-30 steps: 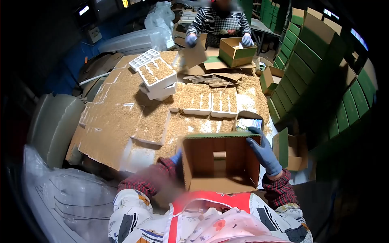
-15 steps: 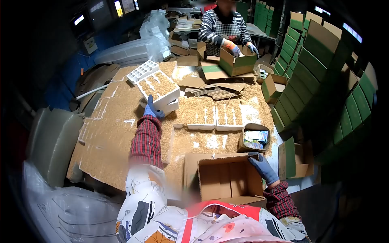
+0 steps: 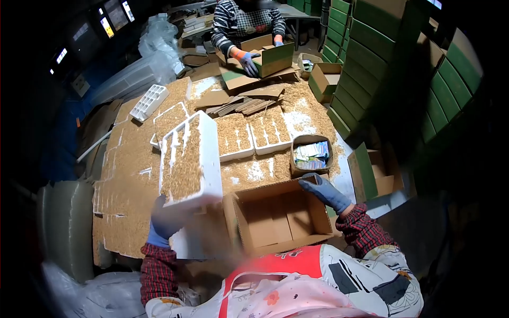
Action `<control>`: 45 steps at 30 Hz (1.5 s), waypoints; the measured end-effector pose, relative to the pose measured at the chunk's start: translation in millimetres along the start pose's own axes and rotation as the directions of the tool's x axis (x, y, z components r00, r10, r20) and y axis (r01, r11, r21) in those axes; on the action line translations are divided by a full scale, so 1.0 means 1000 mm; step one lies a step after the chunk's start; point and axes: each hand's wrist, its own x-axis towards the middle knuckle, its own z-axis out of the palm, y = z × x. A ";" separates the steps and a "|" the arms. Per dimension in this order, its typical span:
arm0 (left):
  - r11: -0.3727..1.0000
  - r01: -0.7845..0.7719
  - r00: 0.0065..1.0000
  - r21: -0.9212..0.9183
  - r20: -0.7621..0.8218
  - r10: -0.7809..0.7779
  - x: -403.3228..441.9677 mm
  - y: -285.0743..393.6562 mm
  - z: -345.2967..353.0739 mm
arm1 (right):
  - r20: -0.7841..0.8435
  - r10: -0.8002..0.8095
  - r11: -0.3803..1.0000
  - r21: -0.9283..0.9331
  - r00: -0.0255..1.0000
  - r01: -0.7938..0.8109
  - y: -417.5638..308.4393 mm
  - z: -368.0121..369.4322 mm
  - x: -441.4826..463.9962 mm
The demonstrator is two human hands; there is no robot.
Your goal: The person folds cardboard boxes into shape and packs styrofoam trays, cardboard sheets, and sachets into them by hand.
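Note:
My left hand [image 3: 165, 221], in a blue-grey glove and blurred by motion, grips the near lower end of a white foam tray [image 3: 211, 161]. Tan husk-like loose filling covers the tray's top, with white divider ridges showing; the tray is tilted and lifted off the table. To its right, an open cardboard box [image 3: 275, 220] stands in front of me with only bare inner walls and floor visible. My gloved right hand [image 3: 326, 193] is closed over this box's far right corner. Beyond the box sits a small carton [image 3: 292, 164] holding colourful packets [image 3: 312, 155].
Two filled foam trays [image 3: 271, 146] and flat cardboard pieces [image 3: 249, 103] lie further back. A white compartment tray [image 3: 150, 103] is at far left. Across the table a co-worker [image 3: 248, 26] handles a green-brown box [image 3: 275, 59]. Green boxes [image 3: 366, 69] are stacked at right.
My left hand has drawn a filled foam tray from the stack toward me, near the box. My right hand stays on the box rim. The co-worker's hands have shifted on their box; the view has turned.

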 end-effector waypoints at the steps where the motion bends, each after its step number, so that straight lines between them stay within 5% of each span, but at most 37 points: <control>1: 0.981 0.027 0.998 0.193 0.043 -0.036 -0.012 0.006 0.003 | 0.002 -0.032 0.999 -0.015 0.999 0.032 0.010 -0.002 0.007; 2: 0.914 0.022 0.997 0.405 0.055 -0.049 -0.021 0.009 0.018 | -0.003 -0.022 0.999 -0.033 1.000 0.022 0.021 -0.001 0.015; 3: 0.950 0.081 0.996 0.303 -0.002 -0.084 -0.026 0.012 0.034 | 0.008 -0.019 0.997 -0.074 1.000 0.019 0.029 -0.004 0.019; 4: 0.918 0.087 0.992 0.387 0.051 -0.115 -0.028 0.017 0.036 | 0.020 -0.016 0.993 -0.116 1.000 0.018 0.026 -0.005 0.023; 6: 0.372 -0.103 0.987 0.922 0.141 -0.074 -0.026 0.034 -0.007 | 0.044 -0.030 0.996 -0.078 0.999 0.034 0.017 -0.004 0.022; 7: 0.037 -0.218 0.971 0.975 0.221 -0.091 -0.025 0.037 -0.009 | 0.042 -0.123 0.987 -0.098 0.992 0.126 0.020 -0.004 0.023; 8: -0.033 -0.219 0.967 0.975 0.212 -0.144 -0.019 0.032 0.017 | 0.040 -0.214 0.969 -0.118 0.976 0.217 0.013 -0.003 0.020; 10: -0.077 -0.171 0.955 0.982 0.146 -0.258 0.007 0.017 0.062 | 0.053 -0.129 0.985 -0.108 0.990 0.134 0.015 -0.004 0.025; 12: -0.179 -0.146 0.930 0.973 0.074 -0.359 0.030 0.009 0.084 | 0.087 -0.291 0.942 -0.150 0.953 0.302 0.048 -0.001 0.038; 14: -0.301 -0.160 0.885 0.940 0.002 -0.465 0.054 0.002 0.096 | 0.117 -0.141 0.973 -0.169 0.983 0.159 0.032 0.004 0.030; 16: -0.237 -0.061 0.868 0.970 -0.066 -0.493 0.074 -0.009 0.102 | 0.104 -0.185 0.973 -0.121 0.977 0.197 0.034 0.007 0.031; 19: -0.015 0.347 0.801 0.938 -0.304 -0.515 0.101 -0.038 0.109 | 0.108 -0.188 0.977 -0.081 0.976 0.197 0.030 0.006 0.029; 21: -0.037 0.411 0.796 0.911 -0.378 -0.472 0.108 -0.056 0.133 | 0.078 -0.194 0.979 -0.051 0.978 0.198 0.037 0.001 0.029; 25: -0.104 0.260 0.872 0.960 -0.280 -0.402 0.099 -0.074 0.159 | 0.086 -0.239 0.969 -0.036 0.967 0.243 0.046 -0.005 0.024; 26: -0.227 0.152 0.940 0.962 -0.212 -0.267 0.099 -0.080 0.145 | 0.073 -0.278 0.955 -0.085 0.958 0.284 0.046 -0.005 0.024; 27: -0.588 -0.026 0.981 0.809 -0.091 -0.169 0.099 -0.088 0.133 | 0.062 -0.264 0.958 -0.095 0.962 0.269 0.045 -0.005 0.024; 28: -0.860 -0.138 0.990 0.492 0.061 -0.125 0.098 -0.096 0.126 | 0.072 -0.269 0.957 -0.094 0.960 0.275 0.041 -0.005 0.023; 29: -0.938 -0.177 0.954 0.297 0.287 -0.089 0.090 -0.104 0.128 | 0.059 -0.249 0.961 -0.105 0.967 0.254 0.038 -0.006 0.020; 30: -0.958 -0.163 0.917 0.236 0.395 -0.059 0.083 -0.112 0.131 | 0.051 -0.222 0.967 -0.114 0.974 0.227 0.039 -0.006 0.016; 32: -0.928 -0.059 0.879 0.367 0.460 0.127 0.072 -0.123 0.154 | 0.083 -0.418 0.885 -0.189 0.905 0.426 0.056 -0.005 0.025; 33: -0.868 -0.087 0.913 0.489 0.388 0.127 0.060 -0.125 0.163 | 0.118 -0.345 0.912 -0.190 0.931 0.362 0.055 -0.006 0.024; 34: -0.793 -0.107 0.939 0.600 0.323 0.117 0.050 -0.126 0.165 | 0.132 -0.310 0.923 -0.194 0.942 0.331 0.050 -0.008 0.023; 35: -0.775 -0.073 0.996 0.628 0.090 -0.021 0.044 -0.130 0.160 | 0.147 -0.274 0.933 -0.200 0.951 0.300 0.044 -0.009 0.022; 37: -0.881 -0.137 0.988 0.453 -0.001 -0.155 0.039 -0.153 0.124 | 0.162 -0.230 0.972 -0.003 0.960 0.234 0.036 -0.018 0.026; 40: -0.910 -0.169 0.984 0.380 0.013 -0.177 0.053 -0.181 0.110 | 0.208 -0.086 0.968 -0.214 0.974 0.131 0.049 -0.066 0.094; 41: -0.957 -0.153 0.988 0.246 0.021 -0.153 0.061 -0.191 0.112 | 0.070 -0.174 0.768 -0.615 0.982 0.180 0.046 -0.072 0.109; 42: -0.949 -0.133 0.985 0.286 -0.066 -0.158 0.066 -0.195 0.114 | -0.017 -0.312 0.425 -0.897 0.950 0.124 0.044 -0.074 0.121; 45: -0.969 -0.035 0.978 0.246 -0.192 -0.084 0.099 -0.215 0.054 | 0.183 -0.284 -0.006 -0.982 0.941 0.189 0.114 -0.083 0.190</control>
